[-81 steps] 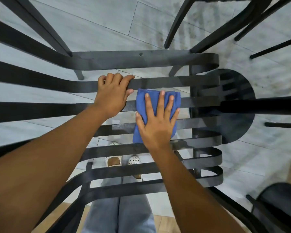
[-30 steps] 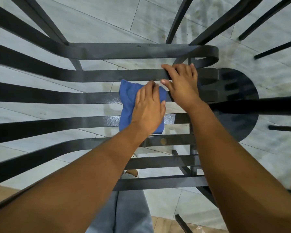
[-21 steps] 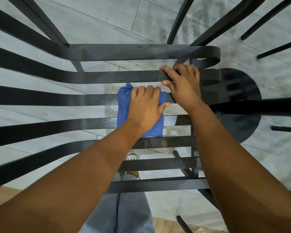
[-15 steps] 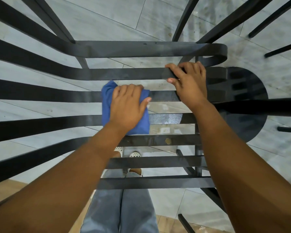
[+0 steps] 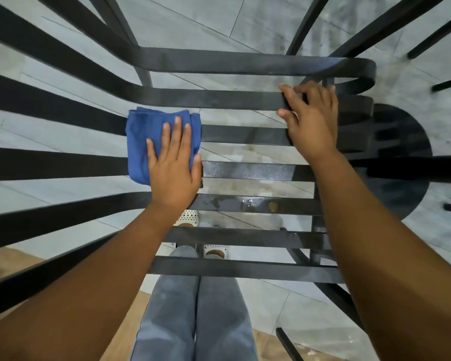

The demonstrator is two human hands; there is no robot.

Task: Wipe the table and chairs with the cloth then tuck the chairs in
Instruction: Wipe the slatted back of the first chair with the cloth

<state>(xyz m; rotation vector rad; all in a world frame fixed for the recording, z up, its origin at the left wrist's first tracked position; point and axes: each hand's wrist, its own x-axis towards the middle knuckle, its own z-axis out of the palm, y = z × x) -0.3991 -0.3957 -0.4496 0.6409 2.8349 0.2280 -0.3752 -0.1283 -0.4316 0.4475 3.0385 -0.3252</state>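
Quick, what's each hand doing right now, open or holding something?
Left hand: open, flat fingers pressing the cloth onto the chair slats.
Right hand: gripping a chair slat.

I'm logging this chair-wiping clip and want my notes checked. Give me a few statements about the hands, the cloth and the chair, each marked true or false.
1. The left hand presses flat on the blue cloth. True.
2. The right hand holds the cloth. False: it grips a slat of the black slatted chair.
3. The cloth lies on the chair's slats. True.
4. The cloth is spread out in a single layer. False: it is folded.
5. The floor under the chair is all wood. False: mostly grey tiles.
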